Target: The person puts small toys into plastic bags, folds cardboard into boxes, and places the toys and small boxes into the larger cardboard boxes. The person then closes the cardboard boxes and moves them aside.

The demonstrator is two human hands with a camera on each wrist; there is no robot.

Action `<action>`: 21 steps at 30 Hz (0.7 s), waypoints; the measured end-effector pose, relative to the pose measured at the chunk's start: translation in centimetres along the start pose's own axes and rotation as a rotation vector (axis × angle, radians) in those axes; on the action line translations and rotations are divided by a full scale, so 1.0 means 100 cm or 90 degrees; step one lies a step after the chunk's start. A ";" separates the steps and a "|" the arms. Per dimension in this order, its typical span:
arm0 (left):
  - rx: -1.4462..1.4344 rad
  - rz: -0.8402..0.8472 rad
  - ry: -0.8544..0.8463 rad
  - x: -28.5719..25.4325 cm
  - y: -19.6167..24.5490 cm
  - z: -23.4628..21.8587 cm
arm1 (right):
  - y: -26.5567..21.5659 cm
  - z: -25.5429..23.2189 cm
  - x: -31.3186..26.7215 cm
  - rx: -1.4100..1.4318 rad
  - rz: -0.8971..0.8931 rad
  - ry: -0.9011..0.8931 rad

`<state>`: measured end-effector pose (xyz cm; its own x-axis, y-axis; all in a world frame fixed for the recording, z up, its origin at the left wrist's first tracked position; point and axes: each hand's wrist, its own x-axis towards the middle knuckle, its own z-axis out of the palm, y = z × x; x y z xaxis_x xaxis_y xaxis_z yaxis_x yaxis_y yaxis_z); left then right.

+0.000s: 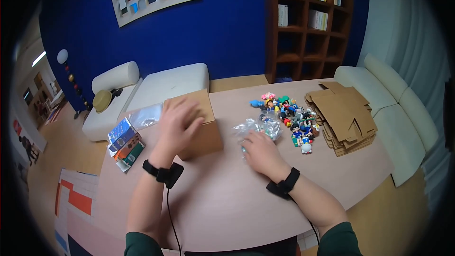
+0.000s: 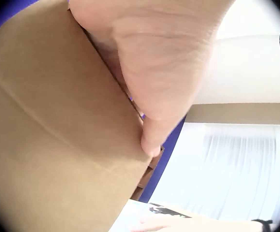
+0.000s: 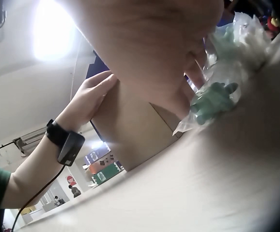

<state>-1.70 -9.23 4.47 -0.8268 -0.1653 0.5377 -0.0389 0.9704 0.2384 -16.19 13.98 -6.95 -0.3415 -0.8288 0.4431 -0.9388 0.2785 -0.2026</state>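
A closed-sided cardboard box (image 1: 201,135) stands left of the table's middle. My left hand (image 1: 182,118) lies over its top, fingers spread and slightly blurred. In the left wrist view the thumb (image 2: 152,142) rests along the box's upper edge. To the right, my right hand (image 1: 264,154) grips a crinkled clear plastic bag (image 1: 268,127) near its edge. The right wrist view shows a translucent green figure (image 3: 212,102) inside that bag, right by my fingertips. A pile of small colourful toy figures (image 1: 289,114) lies just beyond the bag.
Flattened cardboard boxes (image 1: 341,114) are stacked at the table's right. Small printed boxes (image 1: 125,142) stand at the left, with another clear plastic bag (image 1: 147,116) behind them. White sofas (image 1: 175,78) and a wooden shelf (image 1: 308,28) stand beyond the table.
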 end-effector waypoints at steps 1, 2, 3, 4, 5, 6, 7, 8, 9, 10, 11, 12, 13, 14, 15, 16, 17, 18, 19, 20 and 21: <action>0.062 0.019 0.154 -0.011 -0.005 0.000 | 0.003 0.001 -0.002 0.005 -0.002 -0.004; -0.012 -0.003 0.233 -0.022 -0.015 0.002 | 0.006 0.002 -0.001 0.009 -0.007 -0.009; -0.007 -0.004 0.234 -0.033 -0.024 0.010 | 0.007 0.004 0.001 0.014 -0.011 -0.010; -0.267 -0.138 0.298 -0.045 -0.035 0.020 | 0.005 0.005 0.003 0.019 -0.014 -0.008; -0.526 -0.273 0.357 -0.057 -0.047 0.030 | -0.001 0.004 0.006 0.132 0.035 -0.007; -0.625 -0.321 0.275 -0.067 -0.059 0.038 | -0.008 0.003 0.010 0.246 0.080 -0.011; -0.762 -0.417 0.258 -0.075 -0.054 0.043 | -0.016 0.003 0.014 0.249 0.067 -0.021; -0.782 -0.377 0.254 -0.079 -0.054 0.050 | -0.024 0.003 0.017 0.378 0.065 -0.012; -0.803 -0.339 0.249 -0.081 -0.054 0.056 | -0.031 0.003 0.019 0.505 0.068 -0.009; -0.805 -0.354 0.263 -0.081 -0.051 0.056 | -0.040 0.004 0.020 0.505 0.063 -0.028; -0.808 -0.309 0.237 -0.081 -0.048 0.056 | -0.048 0.005 0.019 0.599 0.082 -0.054; -0.811 -0.263 0.213 -0.083 -0.046 0.054 | -0.053 0.007 0.018 0.691 0.106 -0.081; -0.818 -0.277 0.227 -0.086 -0.046 0.051 | -0.054 0.011 0.017 0.686 0.106 -0.102; -0.827 -0.247 0.181 -0.088 -0.045 0.049 | -0.052 0.015 0.017 0.765 0.137 -0.096; -0.833 -0.212 0.137 -0.091 -0.045 0.047 | -0.049 0.017 0.019 0.840 0.167 -0.086; -0.840 -0.215 0.151 -0.095 -0.043 0.044 | -0.047 0.018 0.020 0.832 0.164 -0.099; -0.847 -0.205 0.119 -0.099 -0.041 0.041 | -0.044 0.019 0.019 0.956 0.280 -0.077; -0.853 -0.191 0.085 -0.102 -0.040 0.040 | -0.041 0.020 0.018 1.076 0.399 -0.048; -0.856 -0.193 0.093 -0.104 -0.038 0.041 | -0.038 0.024 0.016 1.071 0.398 -0.054; -0.963 -0.239 0.098 -0.105 -0.036 0.043 | -0.034 0.031 0.013 1.055 0.369 -0.089; -1.069 -0.286 0.099 -0.106 -0.036 0.043 | -0.033 0.036 0.010 1.040 0.341 -0.120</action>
<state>4.79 -10.18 -5.60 -0.8547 -0.4591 0.2422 0.4269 -0.3561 0.8313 -13.30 10.50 -9.01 -0.4537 -0.8903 -0.0400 0.3204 -0.1210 -0.9395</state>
